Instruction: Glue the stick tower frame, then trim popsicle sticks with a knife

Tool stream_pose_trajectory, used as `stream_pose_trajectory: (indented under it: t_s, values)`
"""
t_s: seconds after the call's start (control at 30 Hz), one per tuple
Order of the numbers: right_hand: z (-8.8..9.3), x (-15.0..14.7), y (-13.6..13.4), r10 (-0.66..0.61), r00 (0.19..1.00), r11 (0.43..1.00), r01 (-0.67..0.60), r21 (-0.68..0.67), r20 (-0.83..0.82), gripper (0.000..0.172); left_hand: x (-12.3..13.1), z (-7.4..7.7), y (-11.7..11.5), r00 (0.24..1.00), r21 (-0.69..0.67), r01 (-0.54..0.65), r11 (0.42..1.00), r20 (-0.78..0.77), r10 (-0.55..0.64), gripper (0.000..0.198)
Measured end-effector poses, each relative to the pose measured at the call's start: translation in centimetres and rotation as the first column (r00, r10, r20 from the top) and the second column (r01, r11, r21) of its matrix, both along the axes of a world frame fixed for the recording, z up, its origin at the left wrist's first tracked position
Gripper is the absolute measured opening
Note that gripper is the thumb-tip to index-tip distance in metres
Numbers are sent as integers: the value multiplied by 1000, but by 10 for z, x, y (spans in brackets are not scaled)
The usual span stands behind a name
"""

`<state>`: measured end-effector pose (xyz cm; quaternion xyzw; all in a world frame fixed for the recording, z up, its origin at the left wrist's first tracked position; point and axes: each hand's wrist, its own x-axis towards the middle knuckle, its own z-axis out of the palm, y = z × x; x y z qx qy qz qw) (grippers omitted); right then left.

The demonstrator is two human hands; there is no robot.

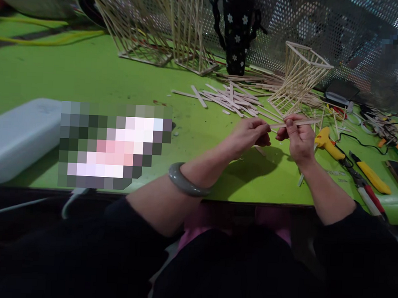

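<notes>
A flat wooden craft stick (307,122) is held up level above the green table. The fingers of my right hand (300,138) are wrapped round its middle. At its left end my left hand (251,134) is closed in a pinch, fingertips partly hidden. Just behind the hands stands a small twisted tower (299,76) of thin sticks with square frames at top and bottom. A pile of loose craft sticks (233,98) lies beyond my left hand. The yellow glue gun (331,143) rests beside my right hand.
Two larger stick towers (138,43) and a black flowered cup holder (236,35) stand along the perforated metal screen (275,33). A yellow utility knife (373,176) and red-handled pliers (366,193) lie at right. A white box (22,135) and a blurred-out object (115,149) sit at left.
</notes>
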<state>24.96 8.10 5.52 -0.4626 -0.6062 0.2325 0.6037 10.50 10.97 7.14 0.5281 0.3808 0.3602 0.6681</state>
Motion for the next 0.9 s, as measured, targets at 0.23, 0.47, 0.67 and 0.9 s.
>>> stream_pose_trajectory:
  t_s: [0.23,0.47,0.67,0.9]
  values:
    - [3,0,-6,-9,986,998,0,57,166,39,0,2,0,1000,10,-6,1000,14,6,27]
    - [0,3,1,-30,999,999,29,35,29,43,-3,-5,4,994,10,-98,995,48,98,24]
    - [-8,1,3,75,919,990,-116,82,387,19,-4,-7,10,991,-76,-12,997,134,22,21]
    - [-7,21,13,-74,809,997,68,33,584,30,-7,-6,22,939,-138,-240,961,218,266,13]
